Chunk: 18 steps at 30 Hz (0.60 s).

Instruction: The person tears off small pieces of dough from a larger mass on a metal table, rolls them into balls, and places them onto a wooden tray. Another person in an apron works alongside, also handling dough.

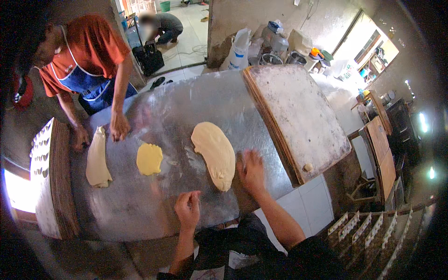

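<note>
Dough slab (214, 154) is being steadied by the spread right hand (252, 171) flat beside it, while the left hand (187, 209), fingertips pinched together, is being held nearby.

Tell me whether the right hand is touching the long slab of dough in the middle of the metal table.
Cannot tell. In the head view the right hand lies flat on the metal table right beside the long dough slab, but motion blur hides whether the fingers meet its edge.
</note>
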Available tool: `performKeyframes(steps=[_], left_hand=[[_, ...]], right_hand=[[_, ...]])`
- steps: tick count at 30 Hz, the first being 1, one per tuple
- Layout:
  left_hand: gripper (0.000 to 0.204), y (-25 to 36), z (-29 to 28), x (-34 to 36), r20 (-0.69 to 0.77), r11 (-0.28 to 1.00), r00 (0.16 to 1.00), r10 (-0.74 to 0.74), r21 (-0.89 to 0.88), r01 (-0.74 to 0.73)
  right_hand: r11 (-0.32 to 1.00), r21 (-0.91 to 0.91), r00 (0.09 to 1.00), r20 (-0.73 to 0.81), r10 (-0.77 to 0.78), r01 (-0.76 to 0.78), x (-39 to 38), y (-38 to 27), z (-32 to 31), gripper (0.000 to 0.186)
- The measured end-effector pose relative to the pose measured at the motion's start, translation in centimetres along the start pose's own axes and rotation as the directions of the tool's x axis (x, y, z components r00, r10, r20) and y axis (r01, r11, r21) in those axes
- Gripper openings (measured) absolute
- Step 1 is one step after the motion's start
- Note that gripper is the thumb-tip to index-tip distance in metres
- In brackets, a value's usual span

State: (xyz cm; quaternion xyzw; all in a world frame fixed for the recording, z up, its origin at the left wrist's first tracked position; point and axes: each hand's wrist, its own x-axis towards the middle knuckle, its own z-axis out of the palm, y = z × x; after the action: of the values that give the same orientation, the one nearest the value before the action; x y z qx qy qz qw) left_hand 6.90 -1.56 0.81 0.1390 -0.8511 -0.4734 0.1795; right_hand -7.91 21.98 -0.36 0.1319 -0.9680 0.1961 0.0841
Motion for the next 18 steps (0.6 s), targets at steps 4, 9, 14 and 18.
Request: performKeyframes(steps=[4,9,14,18], left_hand=[[0.024,-0.5,-1.1,-0.6,-0.025,0.986,0.991,-0.131,-0.112,0.127],[0.027,0.4,-0.7,-1.0,0.045,0.982,0.982,-0.183,-0.043,0.184],[0.027,0.7,0.2,-2.4,0.003,0.960,0.962,-0.272,-0.061,0.272],[0.027,2.3,1.9,-3.4,0.020,0.957,0.960,-0.279,-0.081,0.280]], right_hand=[[0.996,0.090,0.981,0.192,-0.023,0.005,-3.4,3.8,-2.2,0.050],[0.981,0.075,0.978,0.093,-0.185,0.178,-1.2,3.5,1.0,0.045],[0.991,0.030,0.991,0.033,-0.132,0.131,-1.9,8.3,-0.5,0.046],[0.984,0.111,0.988,-0.086,-0.131,0.140,-1.0,3.8,-4.9,0.049]])
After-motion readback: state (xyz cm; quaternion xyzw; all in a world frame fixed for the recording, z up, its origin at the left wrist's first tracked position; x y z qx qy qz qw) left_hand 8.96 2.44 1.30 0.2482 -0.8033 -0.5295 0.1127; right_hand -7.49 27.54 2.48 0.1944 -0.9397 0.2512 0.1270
